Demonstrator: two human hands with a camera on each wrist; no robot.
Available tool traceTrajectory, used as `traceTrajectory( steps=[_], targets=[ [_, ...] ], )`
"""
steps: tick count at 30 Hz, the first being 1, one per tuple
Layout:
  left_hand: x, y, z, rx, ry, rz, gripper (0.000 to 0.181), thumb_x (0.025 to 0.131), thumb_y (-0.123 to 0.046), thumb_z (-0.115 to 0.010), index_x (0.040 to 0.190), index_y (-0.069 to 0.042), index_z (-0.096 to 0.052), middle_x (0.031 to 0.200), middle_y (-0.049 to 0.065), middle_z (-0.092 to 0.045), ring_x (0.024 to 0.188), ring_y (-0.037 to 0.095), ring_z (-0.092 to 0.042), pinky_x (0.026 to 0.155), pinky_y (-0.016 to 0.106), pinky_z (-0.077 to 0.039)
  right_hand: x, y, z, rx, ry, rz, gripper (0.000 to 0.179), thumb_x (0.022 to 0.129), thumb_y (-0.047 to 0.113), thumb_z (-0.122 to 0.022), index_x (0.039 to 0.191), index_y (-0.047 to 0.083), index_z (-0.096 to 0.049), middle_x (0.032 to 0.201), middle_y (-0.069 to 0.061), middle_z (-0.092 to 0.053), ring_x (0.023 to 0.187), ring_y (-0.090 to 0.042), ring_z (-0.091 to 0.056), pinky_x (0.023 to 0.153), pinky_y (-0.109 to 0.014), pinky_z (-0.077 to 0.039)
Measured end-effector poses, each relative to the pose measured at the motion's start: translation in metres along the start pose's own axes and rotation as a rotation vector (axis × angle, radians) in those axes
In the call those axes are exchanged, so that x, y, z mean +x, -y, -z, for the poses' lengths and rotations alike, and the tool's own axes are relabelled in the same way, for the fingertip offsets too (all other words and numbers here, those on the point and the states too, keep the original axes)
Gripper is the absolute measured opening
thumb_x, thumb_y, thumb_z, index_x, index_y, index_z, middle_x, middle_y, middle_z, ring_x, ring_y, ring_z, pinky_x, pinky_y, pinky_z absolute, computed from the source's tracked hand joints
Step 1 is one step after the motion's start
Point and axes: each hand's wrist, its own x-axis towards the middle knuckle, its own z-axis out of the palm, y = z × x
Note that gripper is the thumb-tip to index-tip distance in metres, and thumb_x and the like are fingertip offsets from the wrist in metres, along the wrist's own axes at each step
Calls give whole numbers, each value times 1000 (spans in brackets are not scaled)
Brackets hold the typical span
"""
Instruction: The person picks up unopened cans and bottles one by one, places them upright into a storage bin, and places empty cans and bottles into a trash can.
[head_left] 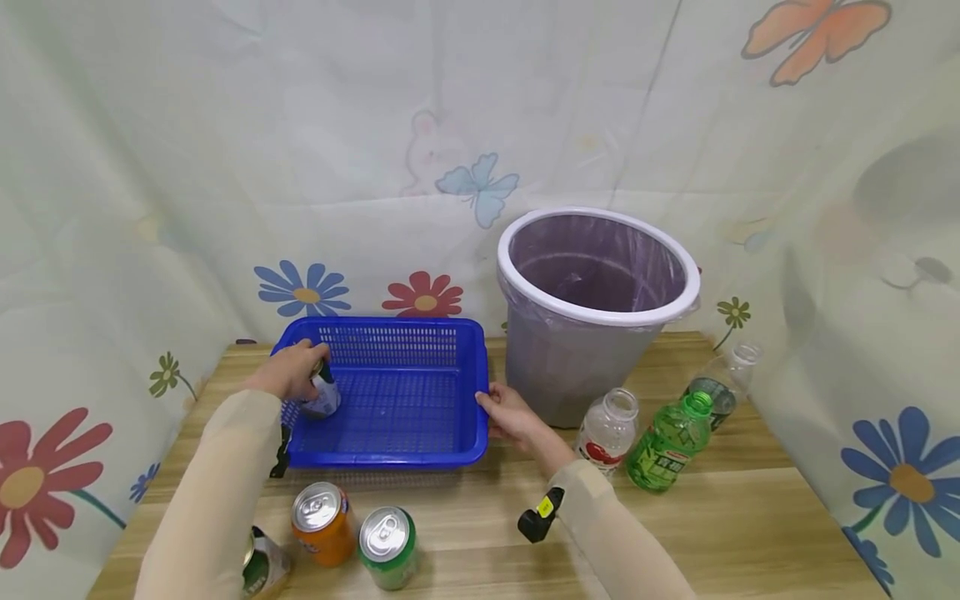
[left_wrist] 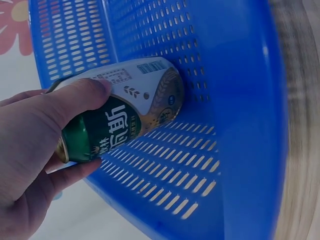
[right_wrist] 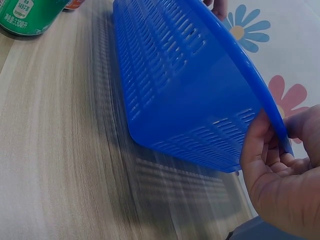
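Observation:
My left hand (head_left: 292,372) grips a green and white drink can (left_wrist: 127,102) by its upper part, inside the left end of a blue plastic basket (head_left: 397,458). In the left wrist view the thumb lies along one side of the can and fingers wrap the other; the can's lower end is close to the basket's slotted wall. Pinched between the thumb and fingers of my right hand (head_left: 513,414) is the basket's right rim, seen closely in the right wrist view. The can is the one thing visible in the basket.
In front of the basket stand an orange can (head_left: 324,525), a green can (head_left: 387,548) and another can (head_left: 262,567) partly behind the left sleeve. A lined grey bin (head_left: 577,358) stands right of the basket. Beside it are a clear bottle (head_left: 607,429), a green bottle (head_left: 670,442) and another clear bottle (head_left: 723,383).

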Motion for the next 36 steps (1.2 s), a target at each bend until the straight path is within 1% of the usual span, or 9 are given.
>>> traceTrajectory(
  steps=[7,12,14,17,19,23,28,33,36],
  targets=[
    [5,1,-1,4,-56,-7,51,65,-8,-78,109,-3,-54,91,15,-52,81,31,-54,70,46,-48,-1,0,0,-4,-12,-2,28,96,11,-42,119,-6,-41,102,-16,-58,80,-18,-62,73,-42,-55],
    [8,0,1,3,-63,3,51,65,-7,-78,109,-2,-53,91,16,-52,80,31,-54,69,45,-49,-1,0,0,3,7,-1,30,96,11,-42,120,-7,-39,93,-7,-58,75,-13,-61,77,-45,-54],
    [9,1,1,5,-63,10,50,65,-8,-78,107,-3,-53,91,16,-52,80,30,-54,68,45,-48,-3,4,0,5,23,-3,31,97,10,-42,121,-9,-38,88,-2,-57,72,-10,-60,78,-45,-54],
    [11,0,0,6,-70,17,48,65,-9,-78,105,-2,-52,91,17,-52,80,31,-54,67,45,-48,-10,11,-2,-1,37,-5,31,97,8,-40,121,-11,-36,85,2,-55,70,-8,-59,79,-45,-54],
    [13,0,-1,6,-74,28,49,66,-10,-78,108,-2,-52,95,19,-52,82,33,-55,69,48,-49,-16,17,-4,-6,40,-3,31,97,7,-39,121,-12,-35,84,2,-54,70,-8,-58,79,-45,-53],
    [14,-3,-1,12,-73,62,58,70,-12,-76,120,0,-50,109,25,-51,92,40,-55,75,55,-48,-23,23,-6,-10,39,9,31,97,7,-38,120,-12,-35,85,2,-54,71,-7,-57,80,-46,-53],
    [15,-6,-1,-1,-49,123,63,74,-13,-74,129,-2,-45,124,30,-43,107,48,-48,82,62,-44,-23,24,-5,-11,40,6,31,97,7,-39,121,-12,-35,86,1,-54,71,-8,-58,80,-45,-53],
    [18,-7,-2,20,-40,160,64,76,-15,-73,132,-3,-45,127,32,-38,114,52,-40,85,65,-41,-20,22,-4,-14,40,3,31,97,7,-38,121,-13,-35,87,-1,-55,71,-8,-58,77,-42,-54],
    [20,-5,-4,31,-46,167,64,75,-16,-74,131,-3,-45,126,32,-38,113,52,-40,84,64,-42,-14,15,-2,-14,41,3,32,97,7,-39,122,-12,-35,88,0,-55,71,-8,-59,75,-42,-55]
  ],
)
